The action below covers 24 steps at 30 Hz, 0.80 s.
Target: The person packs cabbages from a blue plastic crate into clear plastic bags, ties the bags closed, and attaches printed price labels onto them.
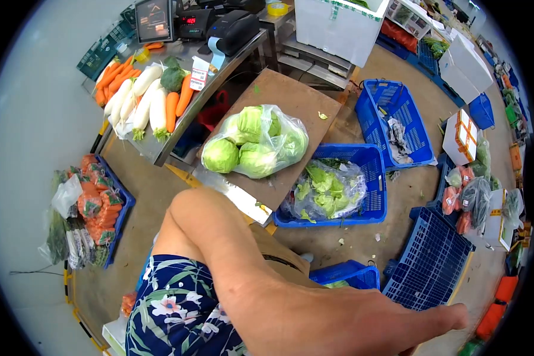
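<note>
Cabbages [256,156] sit bagged; label [199,73] print illegible; left grip [391,323]: can't tell whether closed.

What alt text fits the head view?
Green cabbages in a clear plastic bag lie on a brown board beyond the wearer's bent arm. Blue baskets stand to the right; carrots and white radishes lie on a metal counter, upper left.

the person is wearing a short-sleeved navy shirt [154,320]; white flowers [167,305] with pinkish centres and green leaves [141,289] are covering it. beyond the shirt, tan cloth [273,244] is showing with a dark band [282,260].
</note>
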Each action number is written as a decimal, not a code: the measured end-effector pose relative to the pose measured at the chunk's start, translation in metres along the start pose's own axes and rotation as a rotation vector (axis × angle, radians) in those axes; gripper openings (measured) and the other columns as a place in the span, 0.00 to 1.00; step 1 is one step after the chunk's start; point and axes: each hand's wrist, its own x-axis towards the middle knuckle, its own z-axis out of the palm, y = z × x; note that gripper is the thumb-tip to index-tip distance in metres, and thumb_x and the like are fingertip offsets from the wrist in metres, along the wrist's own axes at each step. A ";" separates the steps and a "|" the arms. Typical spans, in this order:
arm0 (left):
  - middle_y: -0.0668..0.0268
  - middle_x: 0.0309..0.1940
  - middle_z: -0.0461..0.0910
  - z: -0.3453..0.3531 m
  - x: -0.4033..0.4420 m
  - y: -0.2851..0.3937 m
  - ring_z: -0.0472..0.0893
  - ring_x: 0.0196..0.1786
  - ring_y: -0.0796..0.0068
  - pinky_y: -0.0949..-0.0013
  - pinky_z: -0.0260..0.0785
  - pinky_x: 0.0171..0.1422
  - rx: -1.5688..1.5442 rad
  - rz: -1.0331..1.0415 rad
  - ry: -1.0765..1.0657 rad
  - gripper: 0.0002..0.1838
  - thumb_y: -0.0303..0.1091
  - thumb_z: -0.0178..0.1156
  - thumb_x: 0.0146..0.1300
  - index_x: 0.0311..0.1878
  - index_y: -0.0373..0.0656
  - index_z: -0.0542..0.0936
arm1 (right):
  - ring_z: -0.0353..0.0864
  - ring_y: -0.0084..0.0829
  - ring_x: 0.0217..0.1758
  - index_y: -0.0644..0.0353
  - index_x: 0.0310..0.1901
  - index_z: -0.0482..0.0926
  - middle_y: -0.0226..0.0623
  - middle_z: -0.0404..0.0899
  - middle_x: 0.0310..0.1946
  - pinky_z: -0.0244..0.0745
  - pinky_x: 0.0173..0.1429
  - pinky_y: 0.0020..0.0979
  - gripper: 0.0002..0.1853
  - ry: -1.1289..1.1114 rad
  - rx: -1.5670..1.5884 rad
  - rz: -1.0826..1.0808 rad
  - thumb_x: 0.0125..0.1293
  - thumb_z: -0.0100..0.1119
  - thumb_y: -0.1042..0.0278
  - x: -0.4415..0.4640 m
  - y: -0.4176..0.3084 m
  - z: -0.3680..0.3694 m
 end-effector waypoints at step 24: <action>0.55 0.41 0.82 -0.234 -0.320 -0.482 0.81 0.44 0.59 0.63 0.70 0.52 0.461 -0.584 1.944 0.22 0.40 0.64 0.55 0.49 0.36 0.79 | 0.75 0.39 0.34 0.68 0.36 0.77 0.45 0.75 0.30 0.69 0.42 0.33 0.17 -0.756 -1.293 -1.080 0.57 0.65 0.60 -0.017 0.068 0.476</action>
